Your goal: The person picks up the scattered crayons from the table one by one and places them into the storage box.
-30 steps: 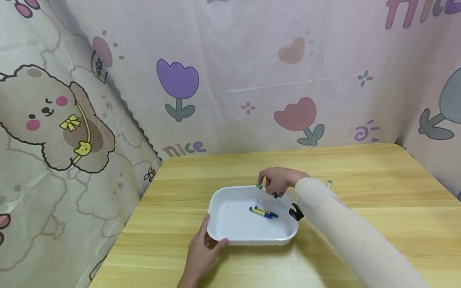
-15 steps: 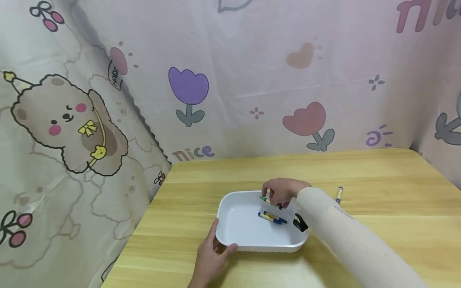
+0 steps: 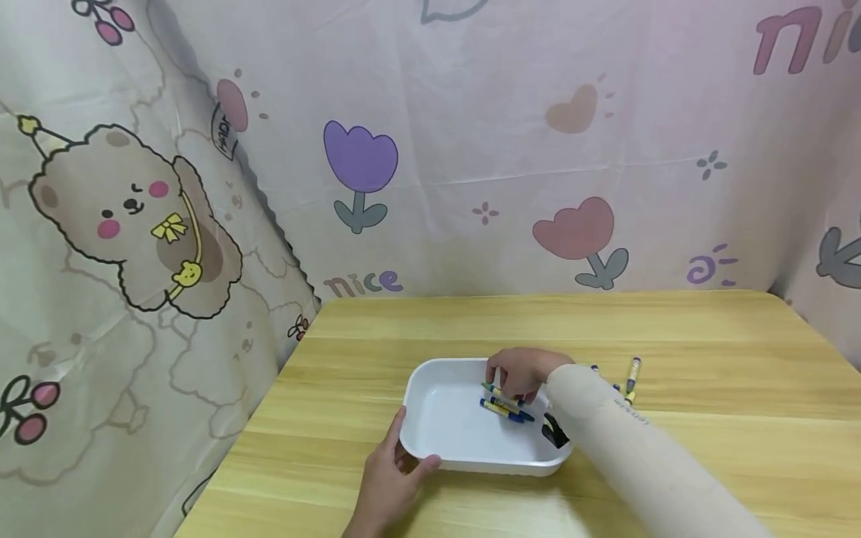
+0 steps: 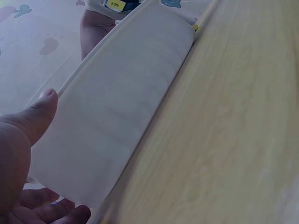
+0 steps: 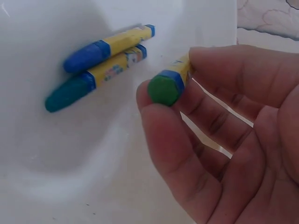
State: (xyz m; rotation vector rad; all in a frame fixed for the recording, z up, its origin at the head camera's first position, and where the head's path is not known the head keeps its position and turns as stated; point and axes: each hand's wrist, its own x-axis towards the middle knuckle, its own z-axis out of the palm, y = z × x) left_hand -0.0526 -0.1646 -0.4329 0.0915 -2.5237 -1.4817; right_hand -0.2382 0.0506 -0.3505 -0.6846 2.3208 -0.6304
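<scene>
Lower than a second ago, a yellow-wrapped crayon with a green end (image 5: 167,87) is pinched by the right hand's (image 3: 521,370) thumb and fingers inside a white, rounded plastic tray (image 3: 437,430), just to the far side of a blue, yellow-wrapped crayon (image 5: 110,49) and a teal, yellow-wrapped crayon (image 5: 96,79). The left hand (image 3: 389,486) grips the tray's near-left corner. An uneven release could knock the pair, sending them rolling.

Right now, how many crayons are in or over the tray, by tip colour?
Blue crayon: 1, in the tray
Teal crayon: 1, in the tray
Green crayon: 1, held by the right hand
Total: 3
</scene>
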